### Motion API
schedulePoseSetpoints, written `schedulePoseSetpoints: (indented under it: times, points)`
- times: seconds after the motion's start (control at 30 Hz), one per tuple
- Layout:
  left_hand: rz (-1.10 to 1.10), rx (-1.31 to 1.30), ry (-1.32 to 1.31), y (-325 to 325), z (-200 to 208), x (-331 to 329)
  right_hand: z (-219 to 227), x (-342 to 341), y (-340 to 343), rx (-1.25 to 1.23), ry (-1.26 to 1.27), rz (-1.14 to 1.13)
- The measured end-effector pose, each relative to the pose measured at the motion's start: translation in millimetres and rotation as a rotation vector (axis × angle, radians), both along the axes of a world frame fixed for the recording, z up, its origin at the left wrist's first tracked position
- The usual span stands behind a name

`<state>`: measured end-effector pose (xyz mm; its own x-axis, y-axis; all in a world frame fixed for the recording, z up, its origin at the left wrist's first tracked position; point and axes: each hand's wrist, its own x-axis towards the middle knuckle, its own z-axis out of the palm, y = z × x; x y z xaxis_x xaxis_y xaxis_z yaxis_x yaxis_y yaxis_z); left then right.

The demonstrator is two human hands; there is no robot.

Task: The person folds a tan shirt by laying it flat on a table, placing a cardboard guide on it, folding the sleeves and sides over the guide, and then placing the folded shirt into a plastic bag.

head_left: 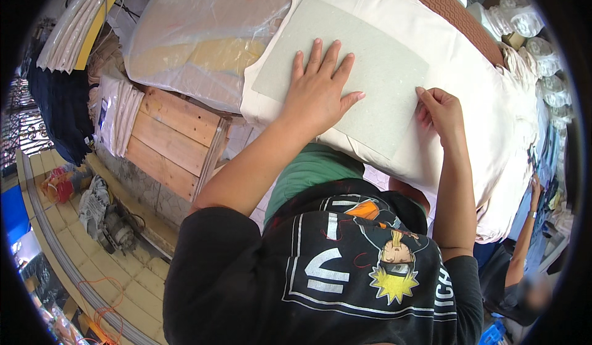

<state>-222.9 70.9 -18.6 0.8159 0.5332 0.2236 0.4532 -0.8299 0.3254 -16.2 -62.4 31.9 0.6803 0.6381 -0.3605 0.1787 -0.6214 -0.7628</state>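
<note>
A flat grey sheet of cardboard (376, 67) lies at a slant on a cream-coloured garment (481, 80) spread over the table. My left hand (320, 89) rests flat on the left half of the sheet, its fingers spread. At the sheet's right edge, my right hand (441, 112) is closed, thumb and forefinger pinching the board near its corner. The other fingers of that hand curl under and are partly hidden.
Left of the garment sits a large plastic-wrapped bundle (191, 36). A wooden crate (172, 132) with folded bagged garments (114, 114) stands below it. A brown textured pad (462, 18) lies at the far right edge. Another person's arm (524, 234) reaches in at right.
</note>
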Motion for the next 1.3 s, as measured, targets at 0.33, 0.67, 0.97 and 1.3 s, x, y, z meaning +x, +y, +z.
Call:
schedulePoseSetpoints:
  times: [0.33, 0.67, 0.97, 1.3]
  points:
    - [0.040, 0.010, 0.052, 0, 3, 2, 4, -2, 3, -0.062, -0.193, 0.010]
    - [0.075, 0.025, 0.010, 19, -5, 22, 4, -1, 3, -0.039, -0.162, -0.007]
    - [0.089, 0.020, 0.032, 17, -8, 23, 3, -1, 3, -0.042, -0.166, 0.011]
    - [0.104, 0.017, 0.043, 17, -6, 24, 5, -3, 4, -0.019, -0.136, -0.007]
